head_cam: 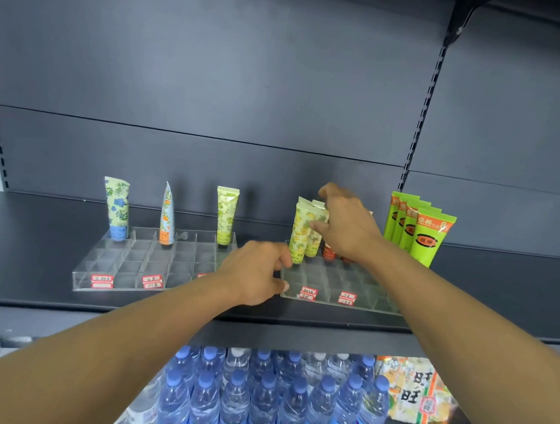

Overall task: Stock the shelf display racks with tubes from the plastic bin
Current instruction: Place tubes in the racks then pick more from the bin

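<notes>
Two clear acrylic racks stand on the dark shelf. In its back row the left rack [123,265] holds a blue floral tube [116,209], an orange-capped tube [168,216] and a green tube [226,215]. Two yellow pineapple tubes stand at the back left of the right rack [358,303]. My right hand [348,228] reaches over them, thumb on the rear yellow tube [315,241] and fingers behind it, partly hiding red-orange tubes [329,252]. My left hand [254,272] grips the right rack's left edge beside the front yellow tube [300,234]. The plastic bin is out of view.
Several tall green tubes [422,232] stand just right of the right rack. On the shelf below are rows of blue-capped water bottles [263,401] and a snack bag [418,392]. The dark back panel [215,86] rises behind the racks.
</notes>
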`<state>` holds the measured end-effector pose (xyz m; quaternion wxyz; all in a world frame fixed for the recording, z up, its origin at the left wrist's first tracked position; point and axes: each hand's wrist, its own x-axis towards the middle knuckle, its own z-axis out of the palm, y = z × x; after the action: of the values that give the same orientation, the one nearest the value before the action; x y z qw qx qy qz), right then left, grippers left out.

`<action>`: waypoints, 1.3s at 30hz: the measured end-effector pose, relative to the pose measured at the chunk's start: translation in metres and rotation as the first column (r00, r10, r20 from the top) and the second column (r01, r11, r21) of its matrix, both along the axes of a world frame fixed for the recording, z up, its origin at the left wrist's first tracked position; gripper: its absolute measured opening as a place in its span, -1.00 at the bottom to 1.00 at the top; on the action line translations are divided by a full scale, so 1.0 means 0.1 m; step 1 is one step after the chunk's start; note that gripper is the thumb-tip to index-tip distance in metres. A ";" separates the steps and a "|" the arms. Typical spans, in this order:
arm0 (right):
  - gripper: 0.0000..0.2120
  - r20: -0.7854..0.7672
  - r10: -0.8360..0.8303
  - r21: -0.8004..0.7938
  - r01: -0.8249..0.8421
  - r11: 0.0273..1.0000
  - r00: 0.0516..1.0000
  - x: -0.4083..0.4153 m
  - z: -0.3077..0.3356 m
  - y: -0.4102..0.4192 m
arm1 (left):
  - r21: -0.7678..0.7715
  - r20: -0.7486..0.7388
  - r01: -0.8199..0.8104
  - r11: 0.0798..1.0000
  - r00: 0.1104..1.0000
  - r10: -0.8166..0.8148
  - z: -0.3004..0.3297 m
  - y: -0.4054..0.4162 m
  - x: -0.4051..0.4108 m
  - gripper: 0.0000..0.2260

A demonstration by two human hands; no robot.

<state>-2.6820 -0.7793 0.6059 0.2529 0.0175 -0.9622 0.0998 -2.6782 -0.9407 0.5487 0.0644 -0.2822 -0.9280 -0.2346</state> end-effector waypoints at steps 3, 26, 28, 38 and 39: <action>-0.54 -0.025 0.015 0.014 -0.014 1.000 1.000 0.24 0.03 0.07 | 0.011 -0.010 -0.060 0.998 0.998 0.060 0.07 -0.03 0.14 -0.64; -0.50 0.589 0.143 -0.109 -0.098 0.989 0.795 2.29 -2.64 -0.29 | -0.134 0.399 -0.085 0.987 0.907 0.133 -2.16 -0.60 1.72 -0.70; -0.48 0.663 0.125 -0.124 -0.057 0.991 0.738 2.44 -3.05 -0.30 | -0.165 0.475 -0.052 0.985 0.871 0.126 -2.57 -0.66 1.83 -0.70; -0.57 0.899 0.046 -0.095 0.090 0.991 0.436 3.22 -4.80 -0.10 | -0.324 0.709 0.002 0.946 0.662 0.242 -4.31 -0.87 2.48 -0.69; -0.58 0.907 0.050 -0.101 0.101 0.990 0.419 3.25 -4.94 -0.06 | -0.340 0.718 -0.007 0.940 0.644 0.265 -4.45 -0.87 2.52 -0.69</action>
<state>-2.3568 -0.7856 0.1118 -0.3035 -0.0715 -0.9372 0.1566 -2.4263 -1.0273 0.1035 -0.3537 -0.0940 -0.9135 -0.1779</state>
